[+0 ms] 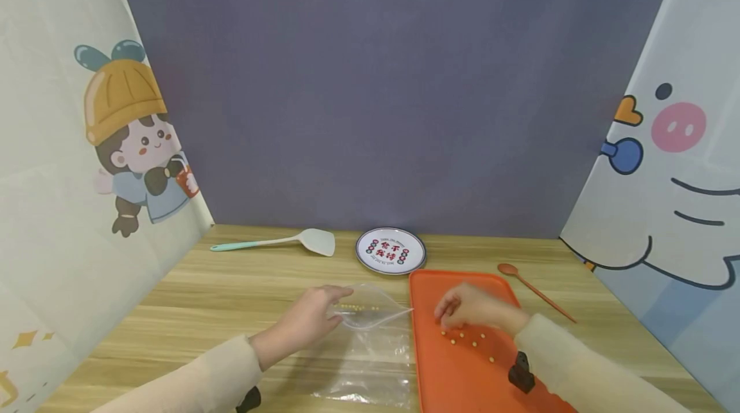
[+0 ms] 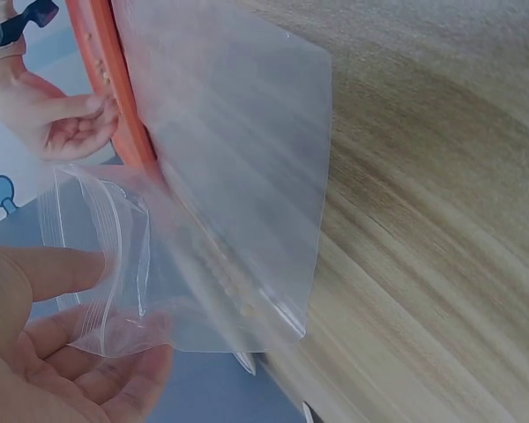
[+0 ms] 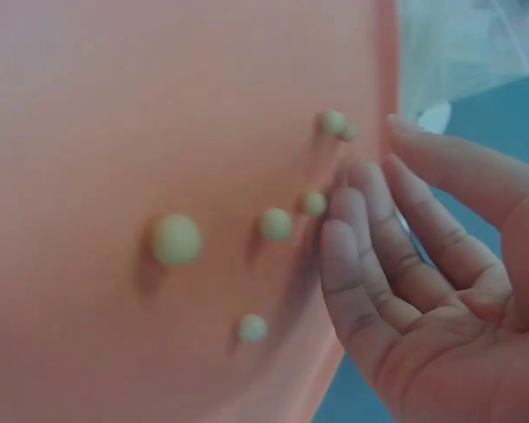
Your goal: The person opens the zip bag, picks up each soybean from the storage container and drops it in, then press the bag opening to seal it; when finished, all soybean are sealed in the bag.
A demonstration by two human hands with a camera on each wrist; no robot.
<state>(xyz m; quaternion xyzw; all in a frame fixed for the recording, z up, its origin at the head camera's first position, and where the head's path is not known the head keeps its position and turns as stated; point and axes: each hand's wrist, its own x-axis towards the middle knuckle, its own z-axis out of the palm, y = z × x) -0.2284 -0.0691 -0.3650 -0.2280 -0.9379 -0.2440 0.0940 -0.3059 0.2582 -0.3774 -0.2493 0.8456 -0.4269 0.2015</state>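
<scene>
My left hand point(image 1: 306, 320) holds the rim of a clear zip bag point(image 1: 364, 361) between thumb and fingers, its mouth spread wide. In the left wrist view, the thumb lies on one side of the bag's zip strip point(image 2: 115, 238), fingers on the other. A few yellow soybeans point(image 1: 352, 307) show inside. To the right, my right hand point(image 1: 471, 307) hovers low over an orange tray point(image 1: 457, 387), fingers loosely bent. In the right wrist view, several loose soybeans point(image 3: 175, 240) lie on the tray close to the fingertips point(image 3: 339, 242); thumb and fingers are apart, with nothing visibly held.
Behind the bag sits a white plate point(image 1: 390, 250) with printed characters. A spatula point(image 1: 318, 241) with a mint handle lies at the back left. Right of the tray is a reddish-brown spoon point(image 1: 507, 269). A dark panel point(image 1: 370, 92) closes off the table's far side.
</scene>
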